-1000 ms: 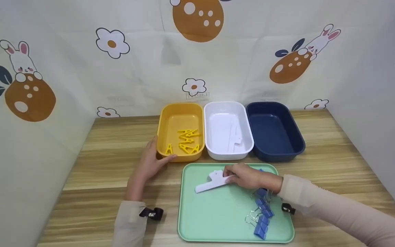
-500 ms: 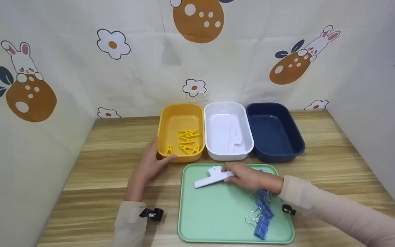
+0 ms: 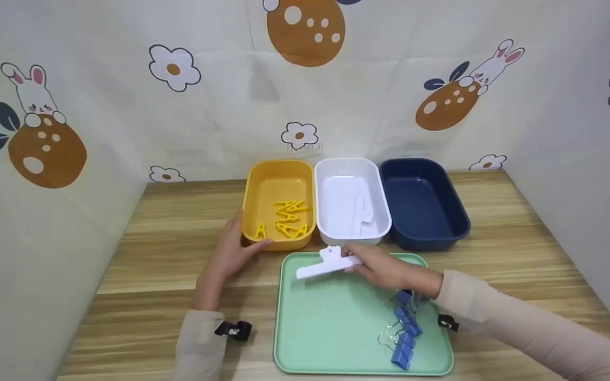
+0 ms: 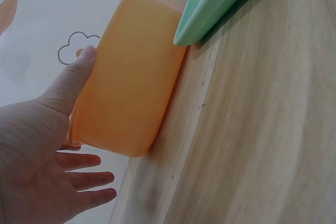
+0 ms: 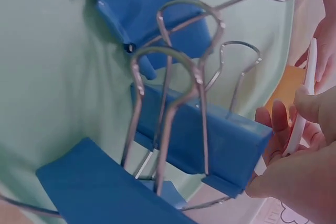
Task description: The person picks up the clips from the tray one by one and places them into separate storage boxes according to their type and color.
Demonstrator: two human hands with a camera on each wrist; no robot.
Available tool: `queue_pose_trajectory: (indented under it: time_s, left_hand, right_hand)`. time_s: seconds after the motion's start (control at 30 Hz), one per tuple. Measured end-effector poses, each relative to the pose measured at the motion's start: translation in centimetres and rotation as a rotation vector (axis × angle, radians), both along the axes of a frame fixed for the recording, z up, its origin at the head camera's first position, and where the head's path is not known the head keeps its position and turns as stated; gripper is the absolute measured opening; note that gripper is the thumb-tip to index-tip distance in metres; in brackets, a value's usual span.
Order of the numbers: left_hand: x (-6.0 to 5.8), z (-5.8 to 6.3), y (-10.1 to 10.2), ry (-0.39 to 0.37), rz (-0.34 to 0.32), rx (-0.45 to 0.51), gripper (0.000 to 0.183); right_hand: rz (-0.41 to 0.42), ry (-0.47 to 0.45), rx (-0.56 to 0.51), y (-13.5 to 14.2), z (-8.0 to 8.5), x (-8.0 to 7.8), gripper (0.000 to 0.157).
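Observation:
My right hand (image 3: 384, 269) pinches one end of a white plastic bag clip (image 3: 331, 260), over the back edge of the green tray (image 3: 326, 328). The clip's long bar points left; in the right wrist view the clip (image 5: 310, 72) shows edge-on between thumb and fingers. My left hand (image 3: 226, 255) rests at the front left corner of the yellow bin (image 3: 279, 188), its thumb along the rim and the other fingers extended. Several blue binder clips (image 3: 403, 350) lie along the tray's right side, partly hidden by the right forearm.
Side by side behind the tray stand the yellow bin with several small yellow clips (image 3: 287, 217), a white bin (image 3: 337, 190) with white clips (image 3: 367, 217) inside, and a navy bin (image 3: 419, 206). A patterned sheet (image 3: 220, 116) hangs behind the wooden table (image 3: 162, 248).
My right hand has lifted the white bag clip and carried it a little toward the bins, turning its bar more level. The left hand stays at the yellow bin.

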State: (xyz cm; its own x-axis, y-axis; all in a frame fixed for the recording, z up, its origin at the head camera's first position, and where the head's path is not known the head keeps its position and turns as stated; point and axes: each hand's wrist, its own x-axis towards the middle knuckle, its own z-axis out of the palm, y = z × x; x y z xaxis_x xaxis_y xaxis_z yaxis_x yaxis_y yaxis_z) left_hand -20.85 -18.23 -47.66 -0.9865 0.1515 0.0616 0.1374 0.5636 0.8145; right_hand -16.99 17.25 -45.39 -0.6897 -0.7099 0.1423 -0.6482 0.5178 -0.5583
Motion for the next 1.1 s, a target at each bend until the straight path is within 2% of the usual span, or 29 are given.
queue_pose_trajectory:
  time_s: [0.4,0.87,1.1]
  left_hand:
    - [0.0,-0.1,0.0,-0.02,0.011,-0.014,0.101]
    - [0.0,-0.1,0.1,-0.01,0.008,-0.001,0.101]
    - [0.0,0.0,0.0,-0.006,0.002,-0.008,0.099]
  right_hand:
    - [-0.023,-0.001,-0.04,0.1,1.2,-0.7,0.014]
    - [-0.116,-0.017,-0.065,0.7,2.6,-1.8,0.011]
    - [-0.143,-0.061,-0.056,1.0,3.6,-2.6,0.011]
